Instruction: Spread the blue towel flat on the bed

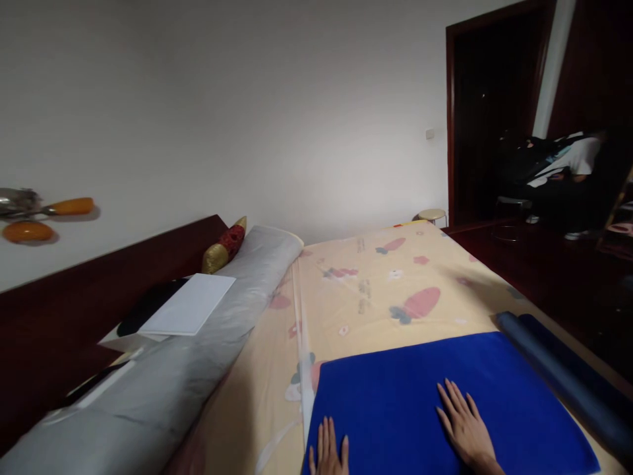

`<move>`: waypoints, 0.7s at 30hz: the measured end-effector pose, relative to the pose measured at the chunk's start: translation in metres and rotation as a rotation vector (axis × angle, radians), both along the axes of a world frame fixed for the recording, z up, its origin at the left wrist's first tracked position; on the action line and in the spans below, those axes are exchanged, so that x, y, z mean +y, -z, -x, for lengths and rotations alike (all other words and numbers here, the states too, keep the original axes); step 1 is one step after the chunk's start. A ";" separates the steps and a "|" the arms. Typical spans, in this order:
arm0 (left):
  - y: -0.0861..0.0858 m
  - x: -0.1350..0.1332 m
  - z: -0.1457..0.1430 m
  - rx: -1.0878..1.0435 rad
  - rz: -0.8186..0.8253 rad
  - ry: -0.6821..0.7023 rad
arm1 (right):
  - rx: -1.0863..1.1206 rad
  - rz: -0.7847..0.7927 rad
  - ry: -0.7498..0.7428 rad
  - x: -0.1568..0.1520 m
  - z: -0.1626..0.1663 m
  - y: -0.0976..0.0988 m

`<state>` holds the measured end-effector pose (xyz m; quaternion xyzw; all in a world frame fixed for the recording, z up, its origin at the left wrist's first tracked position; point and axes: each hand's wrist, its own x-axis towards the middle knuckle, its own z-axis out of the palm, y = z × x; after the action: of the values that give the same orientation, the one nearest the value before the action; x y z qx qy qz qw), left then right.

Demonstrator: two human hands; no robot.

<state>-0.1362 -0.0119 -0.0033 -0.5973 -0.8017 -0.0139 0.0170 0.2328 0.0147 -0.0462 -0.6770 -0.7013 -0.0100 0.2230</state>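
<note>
Both hands lie flat, palms down, on a blue cloth (425,402) spread over the near end of the bed (366,290). The left hand (329,455) shows only its fingers and part of the back at the bottom edge of the view; its grip is wide, fingers straight and close together, closed on nothing, pressing on the cloth near its left border. The right hand (465,425) rests further in, towards the middle of the cloth, its grip likewise wide, fingers splayed a little and pointing up and left, holding nothing.

The blue cloth lies smooth and nearly rectangular, its left edge just beside a seam in the bed sheet. Along its right side, touching or just beside it, runs a darker blue roll (558,369) that slants towards the lower right corner.

The bed sheet is pale yellow with a carrot print. To the left of it a long grey bolster (198,356) in a shiny cover stretches along the dark wooden headboard (64,310). A white sheet (190,303) rests on the bolster, and a small red and gold cushion (225,247) sits at its far end. Beyond the bed a round stool (432,214) stands by the white wall, near a dark doorway (489,112). At far right, clothing is piled on a chair (554,165).
</note>
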 end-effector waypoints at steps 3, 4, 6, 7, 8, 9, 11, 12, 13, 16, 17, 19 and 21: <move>-0.002 -0.007 0.021 0.013 -0.014 -0.011 | -0.045 -0.011 0.100 -0.011 -0.051 0.006; -0.002 -0.008 0.024 0.012 -0.021 -0.009 | -0.064 -0.008 0.136 -0.017 -0.072 0.010; 0.000 -0.009 0.027 0.012 -0.041 -0.007 | -0.097 0.002 0.195 -0.031 -0.117 0.020; 0.002 -0.009 0.027 0.014 -0.053 -0.006 | -0.111 0.000 0.205 -0.039 -0.138 0.027; 0.004 -0.009 0.027 0.020 -0.065 -0.007 | -0.122 -0.007 0.199 -0.046 -0.157 0.033; 0.006 -0.008 0.027 0.027 -0.076 -0.010 | -0.128 -0.019 0.184 -0.051 -0.173 0.038; 0.010 -0.007 0.027 0.037 -0.084 -0.018 | -0.134 -0.038 0.149 -0.057 -0.189 0.044; 0.011 -0.007 0.026 0.039 -0.082 -0.018 | -0.128 -0.046 0.151 -0.056 -0.188 0.044; 0.011 -0.008 0.026 0.037 -0.078 -0.017 | -0.116 -0.050 0.170 -0.054 -0.181 0.042; 0.012 -0.009 0.026 0.039 -0.081 -0.010 | -0.049 -0.060 0.221 -0.041 -0.120 0.023; 0.013 -0.009 0.026 0.044 -0.094 -0.007 | -0.030 -0.063 0.177 -0.035 -0.090 0.014; 0.016 -0.010 0.026 0.058 -0.134 -0.007 | -0.004 -0.069 0.036 -0.026 -0.021 -0.005; 0.019 -0.010 0.026 0.061 -0.170 -0.006 | 0.033 -0.069 -0.106 -0.018 0.052 -0.022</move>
<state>-0.1618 -0.0221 -0.0225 -0.5913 -0.7986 -0.0639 0.0921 0.1806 -0.0035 -0.0239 -0.6310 -0.7316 -0.0113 0.2578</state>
